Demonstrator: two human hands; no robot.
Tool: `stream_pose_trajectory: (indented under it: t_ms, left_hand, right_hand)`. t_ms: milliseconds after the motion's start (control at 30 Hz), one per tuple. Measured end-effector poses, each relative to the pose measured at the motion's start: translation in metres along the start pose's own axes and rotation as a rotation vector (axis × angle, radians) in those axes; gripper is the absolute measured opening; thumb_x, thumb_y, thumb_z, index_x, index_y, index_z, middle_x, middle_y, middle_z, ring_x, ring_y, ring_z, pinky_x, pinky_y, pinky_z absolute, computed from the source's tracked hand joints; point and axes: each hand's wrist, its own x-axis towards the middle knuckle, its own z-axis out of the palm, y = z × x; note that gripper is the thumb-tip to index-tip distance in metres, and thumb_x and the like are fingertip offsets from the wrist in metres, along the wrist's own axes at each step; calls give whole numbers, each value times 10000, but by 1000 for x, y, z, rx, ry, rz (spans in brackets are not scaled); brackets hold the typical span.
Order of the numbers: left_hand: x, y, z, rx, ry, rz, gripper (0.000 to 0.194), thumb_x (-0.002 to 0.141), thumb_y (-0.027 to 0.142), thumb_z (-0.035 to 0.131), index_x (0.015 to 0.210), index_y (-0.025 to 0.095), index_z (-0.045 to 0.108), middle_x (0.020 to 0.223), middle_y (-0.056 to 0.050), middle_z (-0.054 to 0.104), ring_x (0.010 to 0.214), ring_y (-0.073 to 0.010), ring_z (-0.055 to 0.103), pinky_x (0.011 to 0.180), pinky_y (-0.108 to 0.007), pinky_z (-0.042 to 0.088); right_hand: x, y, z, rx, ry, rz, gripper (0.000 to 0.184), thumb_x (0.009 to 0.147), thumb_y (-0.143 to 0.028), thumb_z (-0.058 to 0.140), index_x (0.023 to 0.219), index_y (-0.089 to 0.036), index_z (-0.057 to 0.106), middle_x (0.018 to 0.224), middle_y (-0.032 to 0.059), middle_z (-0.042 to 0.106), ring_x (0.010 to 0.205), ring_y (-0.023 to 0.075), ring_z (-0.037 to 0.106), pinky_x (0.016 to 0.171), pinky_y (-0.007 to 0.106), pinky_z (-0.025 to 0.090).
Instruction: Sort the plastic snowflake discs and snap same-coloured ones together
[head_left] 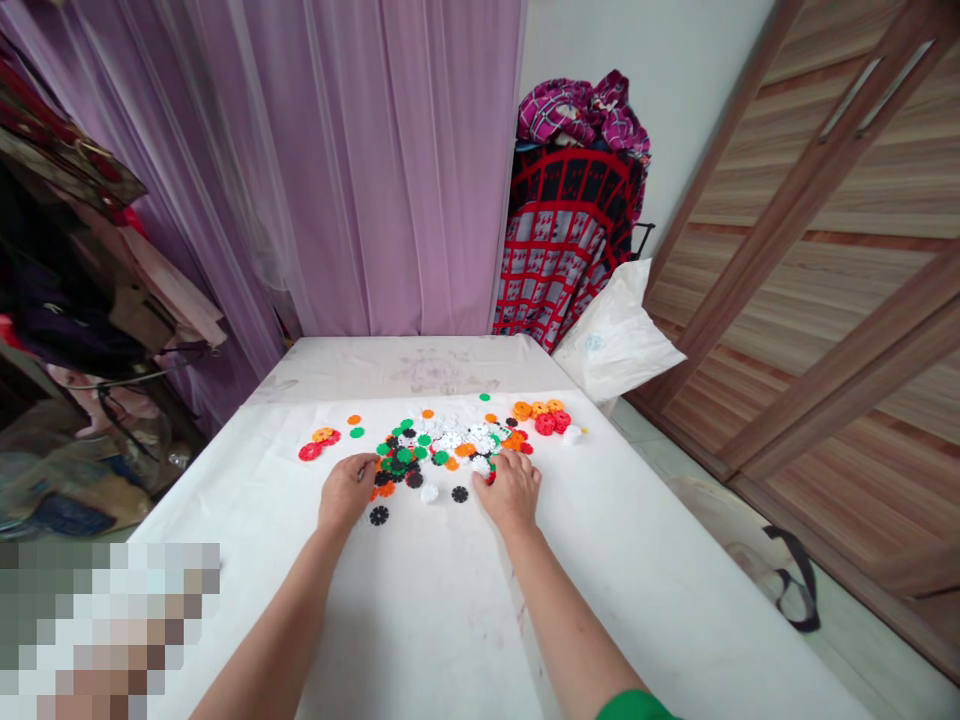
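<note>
Across the white-covered desk (427, 630), here's the heap of notched plastic discs (424, 440). Left hand (349, 492) at its left edge, right hand (514, 490) at its right; fingers bent, opening and grip I can't tell! Light fingertips should part overlapping discs cleanly.

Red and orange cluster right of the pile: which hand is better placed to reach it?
Probably the right hand: it's at the right of the pile, nearer the red and orange cluster. The left hand is at the pile's left, seemingly pinching a dark piece.
</note>
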Motion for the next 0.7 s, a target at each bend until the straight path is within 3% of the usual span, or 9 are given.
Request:
stream_pose_trajectory:
  t_ms: [467, 567, 700]
  left_hand:
    - [-6, 1, 1, -106, -8, -39, 316, 855, 323, 446, 976, 255, 730, 1011, -34, 762, 951, -218, 689, 864, -316, 523]
    - [-7, 0, 2, -121, -7, -34, 315, 861, 331, 451, 990, 250, 727, 1045, -38, 755, 975, -221, 682, 894, -332, 518]
    - [-8, -2, 4, -133, 6, -29, 308, 870, 336, 454, 983, 253, 728, 1031, -31, 757, 977, -212, 679, 910, -326, 514]
  right_hand:
    - [0, 6, 7, 71, 80, -68, 99, 793, -248, 641, 840, -195, 709, 1134, 99, 715, 1140, 293, 559, 947, 427, 369]
    - [-7, -5, 7, 189, 112, -150, 120, 810, -278, 635, 887, -218, 706, 1146, 68, 712, 1165, 268, 552, 992, 411, 367]
    - [-19, -32, 7, 324, 36, -300, 133, 805, -290, 654, 916, -235, 702, 1178, 50, 700, 1195, 246, 536, 1037, 395, 363]
